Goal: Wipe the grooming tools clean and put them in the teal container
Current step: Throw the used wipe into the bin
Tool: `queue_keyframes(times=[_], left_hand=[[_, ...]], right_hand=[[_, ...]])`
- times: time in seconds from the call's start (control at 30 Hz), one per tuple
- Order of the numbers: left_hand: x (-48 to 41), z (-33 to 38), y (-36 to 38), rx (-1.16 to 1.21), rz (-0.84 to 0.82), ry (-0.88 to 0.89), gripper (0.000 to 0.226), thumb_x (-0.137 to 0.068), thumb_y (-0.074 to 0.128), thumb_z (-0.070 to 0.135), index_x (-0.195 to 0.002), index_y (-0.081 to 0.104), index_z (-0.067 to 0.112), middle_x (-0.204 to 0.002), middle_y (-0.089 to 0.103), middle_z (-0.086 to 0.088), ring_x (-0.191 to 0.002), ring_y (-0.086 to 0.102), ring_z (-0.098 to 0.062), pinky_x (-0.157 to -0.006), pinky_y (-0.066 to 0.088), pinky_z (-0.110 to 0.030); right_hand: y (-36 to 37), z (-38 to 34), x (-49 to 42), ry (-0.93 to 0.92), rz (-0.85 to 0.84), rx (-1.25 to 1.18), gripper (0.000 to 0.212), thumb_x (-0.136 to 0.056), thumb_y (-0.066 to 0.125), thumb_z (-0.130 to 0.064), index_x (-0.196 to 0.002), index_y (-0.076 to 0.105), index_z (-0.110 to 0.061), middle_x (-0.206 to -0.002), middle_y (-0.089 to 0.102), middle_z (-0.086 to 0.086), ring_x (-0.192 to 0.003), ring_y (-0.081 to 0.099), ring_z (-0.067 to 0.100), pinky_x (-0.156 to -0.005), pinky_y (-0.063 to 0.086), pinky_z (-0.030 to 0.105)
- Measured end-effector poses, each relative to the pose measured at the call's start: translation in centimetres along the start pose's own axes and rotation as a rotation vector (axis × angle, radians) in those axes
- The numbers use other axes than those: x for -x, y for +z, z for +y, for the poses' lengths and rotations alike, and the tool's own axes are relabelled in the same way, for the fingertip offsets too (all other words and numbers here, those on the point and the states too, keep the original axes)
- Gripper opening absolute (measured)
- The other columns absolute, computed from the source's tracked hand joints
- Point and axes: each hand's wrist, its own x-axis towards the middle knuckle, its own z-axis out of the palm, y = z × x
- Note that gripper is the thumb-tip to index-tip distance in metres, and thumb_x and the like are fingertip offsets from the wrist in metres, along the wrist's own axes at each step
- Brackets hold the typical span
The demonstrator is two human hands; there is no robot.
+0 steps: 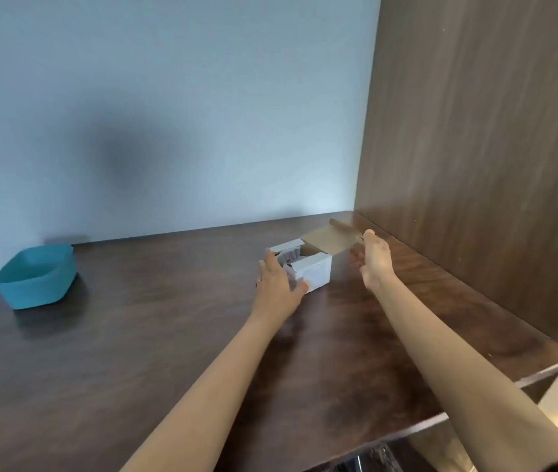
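A small white cardboard box stands on the dark wooden table, its brown lid flap folded back to the right. My left hand holds the box's left side, thumb on its front. My right hand is at the edge of the open flap, fingertips touching it. Greyish contents show inside the box, too blurred to name. A teal container sits far left on the table, apparently holding nothing.
The dark wooden table meets a pale blue wall behind and a tall brown wooden panel on the right. The table's right edge drops off near my right forearm.
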Motion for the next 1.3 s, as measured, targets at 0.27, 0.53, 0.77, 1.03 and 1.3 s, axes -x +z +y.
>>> queue_keyframes(times=[0.27, 0.53, 0.77, 1.03, 1.3], left_hand=[[0.1, -1.0, -0.3, 0.068, -0.024, 0.016, 0.059, -0.09, 0.056, 0.019, -0.137, 0.021, 0.01, -0.138, 0.046, -0.006, -0.124, 0.046, -0.029, -0.104, 0.04, -0.044], [0.3, -1.7, -0.3, 0.037, -0.002, -0.003, 0.047, -0.094, 0.051, 0.017, -0.134, 0.032, 0.001, -0.128, 0.051, -0.017, -0.115, 0.05, -0.037, -0.095, 0.042, -0.043], [0.8, -1.8, -0.7, 0.015, 0.004, -0.008, 0.043, -0.097, 0.048, 0.015, -0.133, 0.032, -0.002, -0.128, 0.05, -0.02, -0.118, 0.048, -0.037, -0.093, 0.041, -0.042], [1.5, -2.6, -2.5, -0.015, -0.005, -0.042, 0.059, -0.094, 0.052, 0.017, -0.14, 0.024, -0.005, -0.14, 0.042, -0.023, -0.13, 0.039, -0.04, -0.104, 0.037, -0.045], [2.1, -3.8, -5.7, -0.078, -0.016, -0.048, 0.063, -0.097, 0.049, 0.023, -0.146, 0.019, -0.003, -0.15, 0.031, -0.023, -0.139, 0.03, -0.037, -0.109, 0.029, -0.038]], right_hand=[[2.9, -2.6, 4.0, -0.736, -0.249, 0.589, 0.018, -0.088, 0.061, -0.015, -0.105, 0.063, -0.021, -0.097, 0.066, -0.007, -0.083, 0.061, -0.002, -0.076, 0.047, 0.013], [4.3, -0.6, 6.8, -1.157, -0.697, 1.119, 0.026, -0.085, 0.055, -0.003, -0.109, 0.062, -0.009, -0.118, 0.063, 0.005, -0.105, 0.06, 0.024, -0.088, 0.049, 0.033], [4.2, 1.3, 7.7, -1.279, -0.685, 1.239, 0.024, -0.081, 0.062, -0.005, -0.103, 0.069, -0.009, -0.108, 0.067, 0.008, -0.097, 0.064, 0.03, -0.086, 0.05, 0.034], [3.9, 3.2, 8.0, -1.233, -0.624, 1.319, 0.033, -0.081, 0.062, -0.013, -0.114, 0.065, -0.013, -0.119, 0.063, 0.008, -0.113, 0.057, 0.035, -0.093, 0.044, 0.041], [5.0, 2.1, 7.4, -1.143, -0.601, 1.155, 0.02, -0.087, 0.054, -0.007, -0.101, 0.068, -0.012, -0.104, 0.071, 0.002, -0.099, 0.063, 0.029, -0.083, 0.052, 0.038]])
